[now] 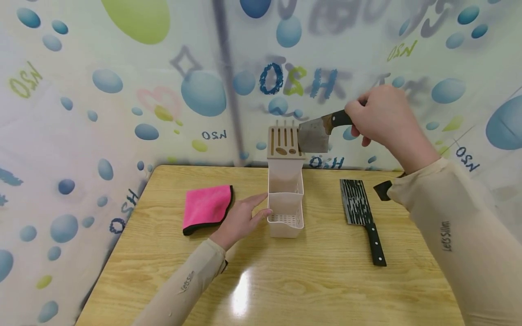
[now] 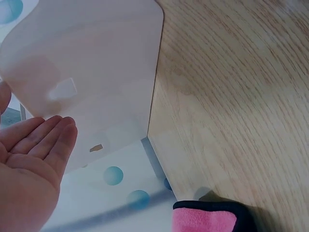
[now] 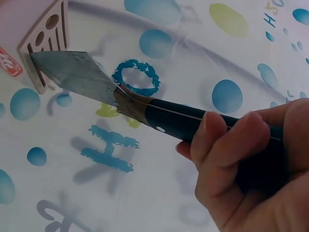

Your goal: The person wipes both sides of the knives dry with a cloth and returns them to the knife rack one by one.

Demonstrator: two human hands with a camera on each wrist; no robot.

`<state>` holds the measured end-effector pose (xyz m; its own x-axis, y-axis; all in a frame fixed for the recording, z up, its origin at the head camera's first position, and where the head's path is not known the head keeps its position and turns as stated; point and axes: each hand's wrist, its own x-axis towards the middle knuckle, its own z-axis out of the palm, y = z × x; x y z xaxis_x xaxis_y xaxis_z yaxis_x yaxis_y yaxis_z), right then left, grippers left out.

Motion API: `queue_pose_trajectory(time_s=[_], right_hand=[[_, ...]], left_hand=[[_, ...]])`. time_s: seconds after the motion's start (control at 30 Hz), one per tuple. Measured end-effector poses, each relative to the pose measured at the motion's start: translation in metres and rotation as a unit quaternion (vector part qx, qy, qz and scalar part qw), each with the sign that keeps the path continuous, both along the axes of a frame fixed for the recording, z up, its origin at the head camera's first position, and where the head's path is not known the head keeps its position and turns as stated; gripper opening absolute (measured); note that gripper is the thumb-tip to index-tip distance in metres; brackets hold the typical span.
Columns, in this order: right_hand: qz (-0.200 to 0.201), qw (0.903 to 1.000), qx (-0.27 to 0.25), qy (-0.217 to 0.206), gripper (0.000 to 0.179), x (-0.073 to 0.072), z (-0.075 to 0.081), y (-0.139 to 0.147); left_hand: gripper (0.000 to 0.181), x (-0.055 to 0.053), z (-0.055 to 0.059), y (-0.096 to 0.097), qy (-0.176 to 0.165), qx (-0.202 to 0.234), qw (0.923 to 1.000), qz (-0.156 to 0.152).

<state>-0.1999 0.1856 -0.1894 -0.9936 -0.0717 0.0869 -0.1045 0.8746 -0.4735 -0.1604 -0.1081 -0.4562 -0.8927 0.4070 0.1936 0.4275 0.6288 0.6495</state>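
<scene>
A pale knife holder (image 1: 285,181) stands upright near the table's back edge, its slotted beige top (image 1: 281,149) above open front compartments. Above and to its right, my right hand (image 1: 381,113) grips the black handle of a cleaver (image 1: 315,136). The cleaver's blade (image 3: 72,72) meets the end slot of the top in the right wrist view; how deep it sits I cannot tell. My left hand (image 1: 240,219) rests against the holder's left side with fingers extended (image 2: 58,140) and the thumb near the front compartment.
A second cleaver (image 1: 359,208) with a black-and-silver streaked blade lies on the wooden table (image 1: 326,280), right of the holder. To the left lies a folded pink cloth (image 1: 207,206) with black edging. Behind the table hangs a patterned backdrop (image 1: 195,149).
</scene>
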Motion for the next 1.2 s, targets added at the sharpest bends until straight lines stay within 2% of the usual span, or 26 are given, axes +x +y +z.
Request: queue_pose_trajectory(time_s=[0.2,0.4,0.8,0.97,1.2], right_hand=[[-0.004,0.9995,0.007,-0.031,0.043,-0.004,0.003,-0.01],[-0.005,0.9982,0.015,-0.058,0.043,-0.01,0.003,-0.017],[-0.011,0.9984,-0.004,-0.056,0.046,-0.027,-0.004,-0.029],[-0.01,0.9987,-0.009,-0.05,0.048,-0.03,-0.007,-0.029],[-0.019,0.9975,-0.025,-0.064,0.042,-0.032,-0.01,-0.031]], left_hand=[[0.055,0.0,-0.003,0.0,0.009,0.006,0.9999,0.006],[0.053,0.001,-0.001,0.0,0.0,0.021,0.9997,0.01],[0.052,0.001,-0.001,-0.002,-0.011,0.036,0.9993,0.008],[0.051,0.001,-0.001,0.0,-0.007,0.038,0.9992,0.01],[0.05,-0.002,-0.003,0.001,-0.011,0.035,0.9993,0.01]])
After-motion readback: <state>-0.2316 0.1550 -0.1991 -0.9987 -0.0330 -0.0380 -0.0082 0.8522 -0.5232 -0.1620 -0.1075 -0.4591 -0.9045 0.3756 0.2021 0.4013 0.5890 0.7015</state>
